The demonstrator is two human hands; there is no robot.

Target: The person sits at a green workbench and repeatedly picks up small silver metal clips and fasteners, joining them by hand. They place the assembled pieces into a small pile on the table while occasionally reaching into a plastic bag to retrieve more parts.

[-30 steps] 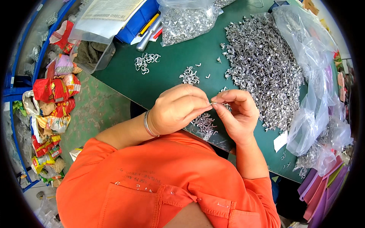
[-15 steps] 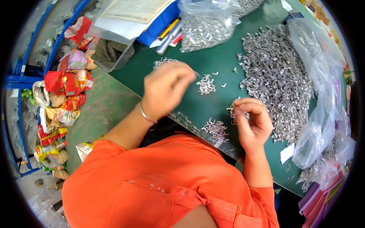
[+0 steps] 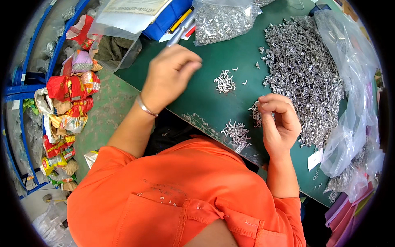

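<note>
Clips [image 3: 302,70], small and silvery, lie heaped on the green tabletop [image 3: 197,99] just beyond the fingers of the right hand [image 3: 279,123]. Those fingers curl narrow, tips pinched together; whether a clip sits between them I cannot tell. The left hand [image 3: 168,76] hovers above the tabletop, fingers bunched loosely, seemingly empty. A little cluster [image 3: 224,81] rests between the two hands, another cluster [image 3: 236,132] near the right wrist. Best practice, I judge: pinch one clip at a time by its edge, since thin bent metal tangles and slips. Clear crinkled bags [image 3: 349,82] flank the heap.
</note>
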